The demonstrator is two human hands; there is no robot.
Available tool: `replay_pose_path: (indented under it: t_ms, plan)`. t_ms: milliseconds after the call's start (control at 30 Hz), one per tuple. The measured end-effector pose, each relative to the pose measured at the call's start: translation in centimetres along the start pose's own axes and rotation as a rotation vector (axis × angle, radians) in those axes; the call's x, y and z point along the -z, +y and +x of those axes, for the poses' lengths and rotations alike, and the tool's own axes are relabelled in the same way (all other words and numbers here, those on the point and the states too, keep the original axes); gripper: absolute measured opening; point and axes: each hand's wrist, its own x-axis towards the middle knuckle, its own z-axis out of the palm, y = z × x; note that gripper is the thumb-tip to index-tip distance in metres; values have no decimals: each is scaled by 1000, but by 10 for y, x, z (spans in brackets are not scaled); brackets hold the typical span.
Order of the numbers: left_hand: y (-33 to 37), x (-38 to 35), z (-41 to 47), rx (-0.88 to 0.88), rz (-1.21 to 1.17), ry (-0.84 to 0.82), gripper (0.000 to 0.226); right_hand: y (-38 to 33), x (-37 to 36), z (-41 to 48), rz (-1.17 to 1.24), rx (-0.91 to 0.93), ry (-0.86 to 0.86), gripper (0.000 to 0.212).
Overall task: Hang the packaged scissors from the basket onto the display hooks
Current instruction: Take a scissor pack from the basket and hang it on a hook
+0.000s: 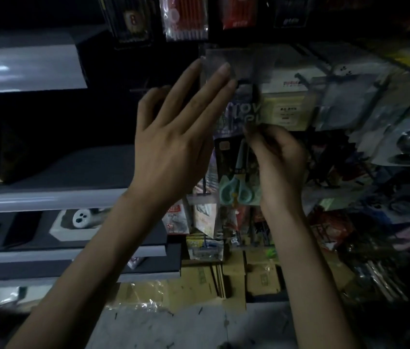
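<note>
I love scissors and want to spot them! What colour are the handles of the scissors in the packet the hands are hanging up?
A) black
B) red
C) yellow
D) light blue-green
D: the packaged scissors pinched by the right hand show pale blue-green handles low in the packet.

Mint-green handles on black card mark the scissors (pixel 239 191), below the fingers (pixel 256 142) of the right hand (pixel 281 162). Above the fingertips of the left hand (pixel 171 144), the pencil pack (pixel 186 18) is striped red and white. Left of them, the shelves (pixel 22 69) are grey.
</note>
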Motion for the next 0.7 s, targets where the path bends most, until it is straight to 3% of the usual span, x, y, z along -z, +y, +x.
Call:
replay_pose_path:
  t_ms: [700]
  plan:
    - [7,-10,6,23,-83,24,44,-1,-21,45,2,61,-10,11]
